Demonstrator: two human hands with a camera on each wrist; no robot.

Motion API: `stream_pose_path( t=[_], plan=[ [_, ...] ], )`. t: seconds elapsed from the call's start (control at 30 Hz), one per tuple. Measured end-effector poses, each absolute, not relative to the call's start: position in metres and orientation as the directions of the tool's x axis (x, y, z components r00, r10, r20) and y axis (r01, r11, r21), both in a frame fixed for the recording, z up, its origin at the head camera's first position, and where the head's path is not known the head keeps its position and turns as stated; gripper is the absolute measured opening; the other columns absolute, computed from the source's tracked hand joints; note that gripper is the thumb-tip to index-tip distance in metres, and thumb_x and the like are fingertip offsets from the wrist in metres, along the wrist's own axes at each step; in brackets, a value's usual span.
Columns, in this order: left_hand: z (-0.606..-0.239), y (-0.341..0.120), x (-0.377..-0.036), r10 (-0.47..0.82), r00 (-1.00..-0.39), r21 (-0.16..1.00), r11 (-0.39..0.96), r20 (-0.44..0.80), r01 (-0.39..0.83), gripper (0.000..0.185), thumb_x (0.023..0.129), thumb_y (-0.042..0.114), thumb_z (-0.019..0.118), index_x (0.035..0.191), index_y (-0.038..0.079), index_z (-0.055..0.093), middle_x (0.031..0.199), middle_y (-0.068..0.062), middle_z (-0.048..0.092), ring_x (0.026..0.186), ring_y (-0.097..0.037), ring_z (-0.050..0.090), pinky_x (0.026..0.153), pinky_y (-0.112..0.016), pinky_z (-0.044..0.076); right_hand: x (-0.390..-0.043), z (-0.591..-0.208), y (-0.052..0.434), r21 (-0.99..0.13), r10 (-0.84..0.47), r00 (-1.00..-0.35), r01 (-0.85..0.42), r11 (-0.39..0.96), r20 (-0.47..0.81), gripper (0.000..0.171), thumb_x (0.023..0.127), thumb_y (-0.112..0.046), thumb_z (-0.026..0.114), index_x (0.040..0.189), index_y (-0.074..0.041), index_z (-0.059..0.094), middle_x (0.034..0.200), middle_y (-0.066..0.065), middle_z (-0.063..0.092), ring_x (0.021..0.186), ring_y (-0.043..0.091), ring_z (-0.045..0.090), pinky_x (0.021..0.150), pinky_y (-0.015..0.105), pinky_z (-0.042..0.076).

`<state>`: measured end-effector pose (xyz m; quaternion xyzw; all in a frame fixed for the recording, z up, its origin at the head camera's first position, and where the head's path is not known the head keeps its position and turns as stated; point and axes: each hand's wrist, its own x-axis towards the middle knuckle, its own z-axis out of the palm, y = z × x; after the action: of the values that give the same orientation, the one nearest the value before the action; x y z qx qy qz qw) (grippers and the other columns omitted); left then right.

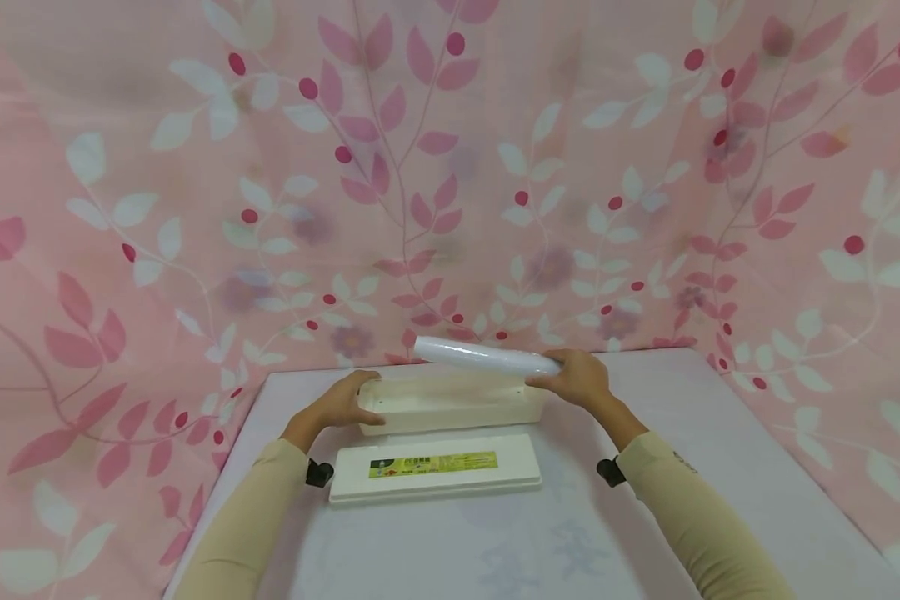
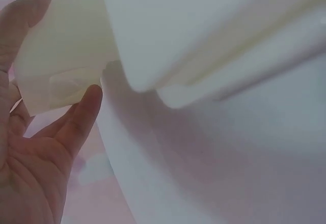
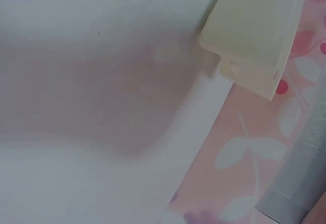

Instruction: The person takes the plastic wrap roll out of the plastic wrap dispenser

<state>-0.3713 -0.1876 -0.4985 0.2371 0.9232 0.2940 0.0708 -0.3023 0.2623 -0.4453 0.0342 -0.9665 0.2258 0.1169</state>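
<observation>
A white roll of cling film [image 1: 480,357] is tilted above a long cream plastic box [image 1: 450,412], its left end higher. My right hand [image 1: 579,379] grips the roll by its right end; in the right wrist view the roll [image 3: 300,168] shows at the right edge, with most of that hand out of frame. The left end of the box is held between thumb and fingers of my left hand [image 1: 343,402]. Close up in the left wrist view, this hand [image 2: 46,152] spans the box end [image 2: 66,46]. A wrapped layer on the roll looks shiny.
In front of the box lies a white lid [image 1: 513,467] with a yellow-green label [image 1: 432,464]. Everything rests on a table with a pale cloth [image 1: 450,550]. A pink leaf-patterned curtain [image 1: 450,167] hangs behind and at both sides.
</observation>
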Motion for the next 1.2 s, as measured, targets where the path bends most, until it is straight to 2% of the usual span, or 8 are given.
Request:
stream_pose_path(
  t=[0.23, 0.73, 1.0, 1.1, 1.2],
  plan=[
    [-0.493, -0.191, -0.371, 0.485, -0.874, 0.560, 0.718, 0.023, 0.414, 0.098, 0.066, 0.045, 0.090, 0.143, 0.004, 0.046, 0.142, -0.017, 0.051, 0.123, -0.035, 0.053, 0.105, -0.056, 0.043, -0.304, -0.440, 0.266, -0.428, 0.021, -0.966, -0.094, 0.899, 0.256, 0.063, 0.071, -0.057, 0.081, 0.119, -0.018, 0.072, 0.113, 0.009, 0.073, 0.091, 0.027, 0.066, 0.071, 0.041, 0.048],
    [-0.502, -0.196, -0.368, 0.464, -0.886, 0.628, 0.698, -0.028, 0.345, 0.100, 0.066, 0.044, 0.091, 0.146, 0.007, 0.043, 0.146, -0.017, 0.047, 0.126, -0.036, 0.050, 0.106, -0.058, 0.041, -0.296, -0.448, 0.289, -0.446, 0.087, -0.975, -0.013, 0.895, 0.204, 0.068, 0.073, -0.064, 0.075, 0.123, -0.019, 0.070, 0.111, 0.010, 0.073, 0.090, 0.027, 0.064, 0.067, 0.038, 0.044],
    [-0.504, -0.190, -0.368, 0.471, -0.882, 0.648, 0.681, -0.033, 0.340, 0.104, 0.068, 0.045, 0.089, 0.148, 0.003, 0.038, 0.147, -0.021, 0.044, 0.127, -0.038, 0.049, 0.105, -0.058, 0.041, -0.290, -0.450, 0.304, -0.450, 0.203, -0.967, 0.113, 0.886, 0.156, 0.073, 0.074, -0.068, 0.071, 0.130, -0.020, 0.065, 0.120, 0.014, 0.069, 0.095, 0.030, 0.063, 0.064, 0.039, 0.042],
    [-0.503, -0.188, -0.368, 0.463, -0.886, 0.645, 0.689, -0.040, 0.331, 0.104, 0.067, 0.043, 0.090, 0.147, 0.004, 0.038, 0.146, -0.020, 0.045, 0.127, -0.037, 0.049, 0.107, -0.058, 0.040, -0.284, -0.450, 0.308, -0.464, 0.257, -0.960, 0.177, 0.868, 0.115, 0.074, 0.075, -0.069, 0.070, 0.129, -0.020, 0.065, 0.115, 0.015, 0.070, 0.087, 0.029, 0.063, 0.059, 0.038, 0.042],
    [-0.502, -0.188, -0.369, 0.463, -0.885, 0.651, 0.685, -0.043, 0.327, 0.103, 0.066, 0.040, 0.092, 0.147, 0.004, 0.038, 0.146, -0.019, 0.044, 0.130, -0.037, 0.046, 0.109, -0.059, 0.037, -0.278, -0.451, 0.314, -0.468, 0.292, -0.952, 0.220, 0.856, 0.088, 0.073, 0.076, -0.070, 0.069, 0.126, -0.017, 0.065, 0.102, 0.014, 0.070, 0.075, 0.026, 0.060, 0.054, 0.036, 0.041]
  ],
)
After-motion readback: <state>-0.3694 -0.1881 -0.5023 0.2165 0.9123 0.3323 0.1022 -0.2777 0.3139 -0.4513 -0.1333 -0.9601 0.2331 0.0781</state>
